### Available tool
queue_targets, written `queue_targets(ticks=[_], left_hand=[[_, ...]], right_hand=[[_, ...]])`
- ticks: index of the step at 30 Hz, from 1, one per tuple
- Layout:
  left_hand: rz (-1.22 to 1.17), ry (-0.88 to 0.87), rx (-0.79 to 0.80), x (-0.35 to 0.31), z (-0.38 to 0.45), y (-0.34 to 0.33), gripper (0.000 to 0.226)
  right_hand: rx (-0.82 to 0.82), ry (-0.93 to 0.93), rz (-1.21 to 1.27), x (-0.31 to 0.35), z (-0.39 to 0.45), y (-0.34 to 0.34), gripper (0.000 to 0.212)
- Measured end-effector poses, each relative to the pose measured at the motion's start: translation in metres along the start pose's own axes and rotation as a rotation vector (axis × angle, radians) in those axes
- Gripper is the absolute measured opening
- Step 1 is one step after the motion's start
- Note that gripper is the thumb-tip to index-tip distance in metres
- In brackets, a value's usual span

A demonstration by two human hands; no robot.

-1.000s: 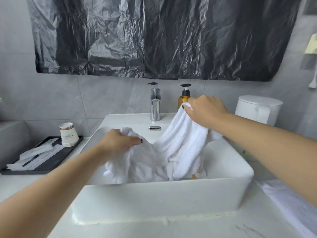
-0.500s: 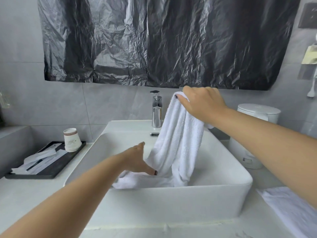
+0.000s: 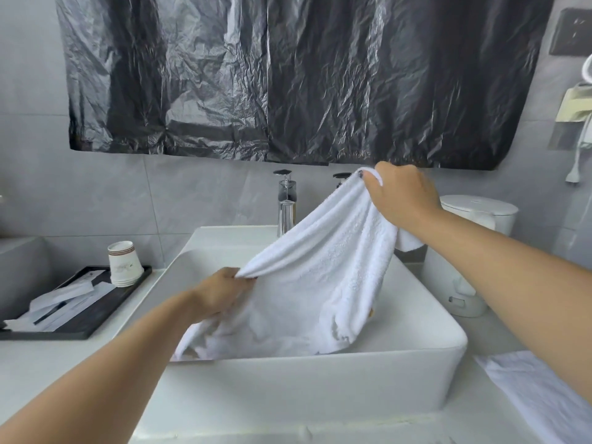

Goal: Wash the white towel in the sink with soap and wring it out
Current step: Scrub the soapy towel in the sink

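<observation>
Stretching between both hands, the white towel (image 3: pixel 320 270) is pinched low by the left hand (image 3: pixel 221 293) and gripped high by the right hand (image 3: pixel 403 197).

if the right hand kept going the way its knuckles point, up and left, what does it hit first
Probably the soap pump top just beyond the right hand, which grips the white towel; depth is unclear, so it might pass over to the wall.

Grey tiled wall (image 3: pixel 128 193); crinkled black plastic sheet (image 3: pixel 288 75) across upper frame; pale countertop (image 3: pixel 41 363) lower left; dark wall plate (image 3: pixel 571 32) upper right.
</observation>
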State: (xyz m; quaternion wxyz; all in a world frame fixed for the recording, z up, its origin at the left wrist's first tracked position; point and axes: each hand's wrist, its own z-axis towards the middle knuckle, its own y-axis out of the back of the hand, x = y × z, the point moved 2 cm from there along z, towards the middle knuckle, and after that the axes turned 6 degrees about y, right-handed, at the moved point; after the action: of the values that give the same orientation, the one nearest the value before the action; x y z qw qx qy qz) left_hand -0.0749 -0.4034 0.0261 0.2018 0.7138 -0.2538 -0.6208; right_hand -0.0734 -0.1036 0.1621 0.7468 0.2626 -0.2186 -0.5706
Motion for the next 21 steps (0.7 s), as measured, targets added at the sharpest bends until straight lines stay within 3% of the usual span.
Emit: queue_targets(ticks=[3,9,13,17,21], left_hand=[[-0.317,-0.029,-0.029,-0.016,-0.009,0.002,0.025],[-0.665,0.090,0.023,-0.041,-0.027,-0.016,0.027],[-1.072,0.220,0.054,-0.028,-0.033,-0.037,0.037],[-1.204,0.201,0.137,-0.018,-0.048,-0.055,0.025],[-1.152,0.179,0.262,-0.033,-0.063,-0.058,0.033]], right_hand=[[0.028,-0.164,0.249,-0.004,-0.007,-0.014,0.046],[0.139,-0.372,0.769,0.050,-0.057,-0.036,0.035],[0.146,-0.495,1.059,0.097,-0.105,-0.051,0.036],[0.135,-0.416,1.076,0.136,-0.137,-0.056,0.046],[0.231,-0.312,0.724,0.158,-0.134,-0.061,0.043]])
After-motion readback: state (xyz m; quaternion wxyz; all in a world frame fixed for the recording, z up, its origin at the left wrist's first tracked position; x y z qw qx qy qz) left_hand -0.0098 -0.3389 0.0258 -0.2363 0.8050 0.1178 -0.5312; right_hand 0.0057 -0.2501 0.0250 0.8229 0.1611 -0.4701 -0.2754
